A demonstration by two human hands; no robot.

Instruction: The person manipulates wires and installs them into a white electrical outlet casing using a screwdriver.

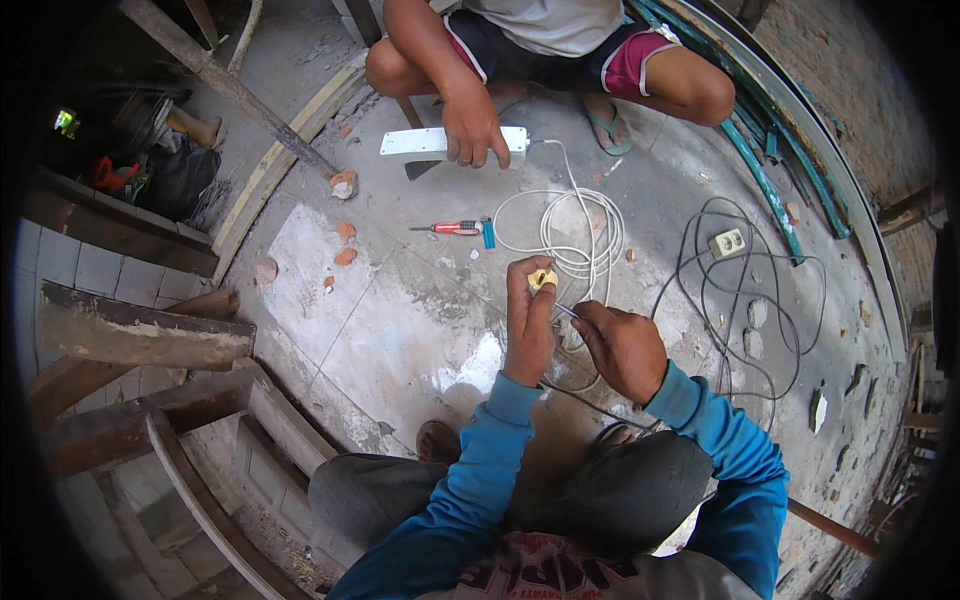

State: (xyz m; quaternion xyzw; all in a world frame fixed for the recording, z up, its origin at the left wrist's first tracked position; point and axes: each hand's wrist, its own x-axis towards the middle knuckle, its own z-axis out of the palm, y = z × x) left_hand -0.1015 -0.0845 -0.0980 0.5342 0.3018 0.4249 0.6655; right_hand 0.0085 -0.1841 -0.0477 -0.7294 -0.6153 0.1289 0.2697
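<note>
My left hand [530, 325] is closed around a small yellowish electrical plug part [543, 279], its inner side with dark and metal bits facing up. Close beside it, my right hand [628, 352] pinches a thin pale rod or wire [567, 311] that points toward the left hand's fingers. Whether this is a tool's shaft or a cable end I cannot tell. Just beyond both hands lies a coil of white cable [607, 235]. It runs to a white power strip [455, 142] gripped by another person's hand [474, 122] across from me.
A red-and-black screwdriver [458, 228] lies near a small blue piece [488, 234]. To the right are a tangled dark cable [690, 265] and a cream double socket [727, 243]. Brick bits [346, 256] dot the floor; a wooden pole [235, 90] and wooden frames [150, 335] stand left.
</note>
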